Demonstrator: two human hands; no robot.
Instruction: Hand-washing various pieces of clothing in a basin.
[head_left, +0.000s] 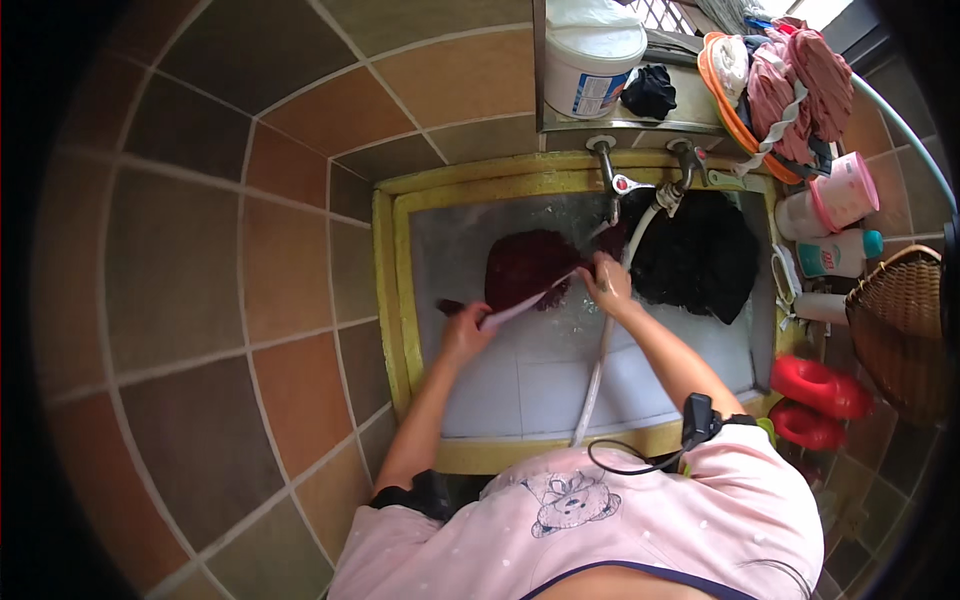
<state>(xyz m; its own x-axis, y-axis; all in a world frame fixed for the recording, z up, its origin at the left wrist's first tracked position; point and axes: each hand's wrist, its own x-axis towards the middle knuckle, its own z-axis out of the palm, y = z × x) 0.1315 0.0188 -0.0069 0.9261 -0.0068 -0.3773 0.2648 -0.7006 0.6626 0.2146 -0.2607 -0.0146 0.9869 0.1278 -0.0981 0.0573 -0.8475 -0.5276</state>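
Both my hands are in front of me over a yellow-rimmed washing basin (414, 315) with a grey bottom. A wet dark red cloth (529, 262) is stretched between them, part of it lying on the basin bottom. My left hand (466, 330) grips one end of its edge, and a dark bit sticks out past the fingers. At the tap end, my right hand (609, 285) pinches the other end. A pale strip (517, 307) runs along the edge between the hands. Right of my right hand lies a heap of wet black cloth (694, 259).
Two metal taps (606, 172) stand over the far rim. From the right one, a white hose (596, 375) crosses the basin towards me. Rightward are a bottle (832, 253), a wicker basket (904, 315) and red slippers (814, 386). A white bucket (592, 64) sits on the ledge.
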